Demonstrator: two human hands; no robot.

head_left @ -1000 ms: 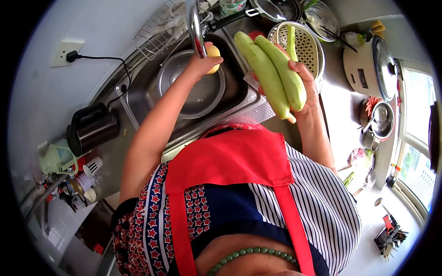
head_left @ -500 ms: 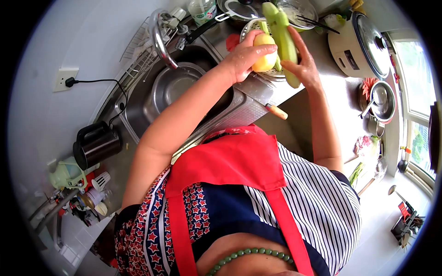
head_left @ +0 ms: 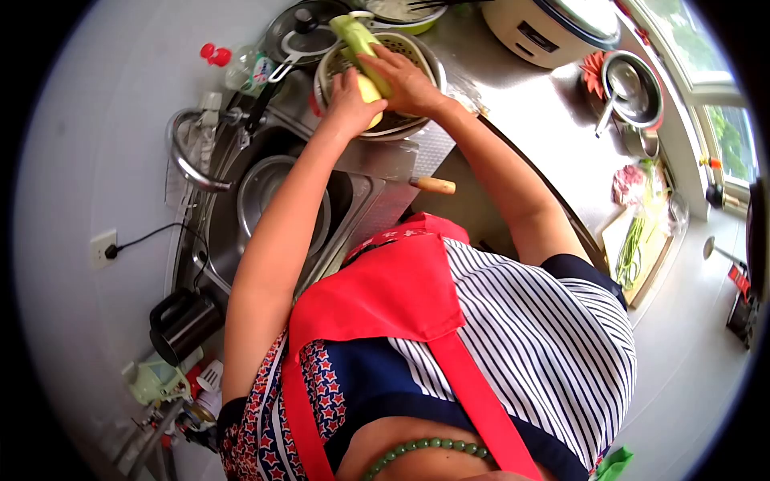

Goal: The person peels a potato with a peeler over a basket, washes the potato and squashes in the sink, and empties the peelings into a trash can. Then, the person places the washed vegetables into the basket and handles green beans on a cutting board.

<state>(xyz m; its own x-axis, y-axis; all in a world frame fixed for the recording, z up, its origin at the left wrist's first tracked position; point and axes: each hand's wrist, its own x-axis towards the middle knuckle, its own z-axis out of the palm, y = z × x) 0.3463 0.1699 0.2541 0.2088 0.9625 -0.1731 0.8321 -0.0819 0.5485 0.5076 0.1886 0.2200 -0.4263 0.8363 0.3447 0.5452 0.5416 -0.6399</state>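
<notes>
My left hand (head_left: pixel 350 103) is closed around a smooth yellow potato (head_left: pixel 370 98), partly hidden by the fingers. My right hand (head_left: pixel 405 80) lies wrapped over a long pale green vegetable (head_left: pixel 353 36), which looks like a peeled zucchini. Both hands are over a perforated colander (head_left: pixel 421 58), close together, so the two vegetables nearly touch. The colander appears to sit in a wider metal bowl (head_left: pixel 437 72). Nearer my body, a wooden-handled tool (head_left: pixel 434 185) rests at the counter edge, its blade hard to make out.
Left of the colander is a sink (head_left: pixel 228 240) with a metal basin (head_left: pixel 261 196) and a curved faucet (head_left: pixel 180 152). A lidded pan (head_left: pixel 301 28) stands behind. A rice cooker (head_left: pixel 533 36) and stacked pots (head_left: pixel 642 96) are to the right. A black kettle (head_left: pixel 184 321) sits lower left.
Both hands have lowered into the colander with the potato and the green vegetable, which were held above it. The camera view has also shifted.
</notes>
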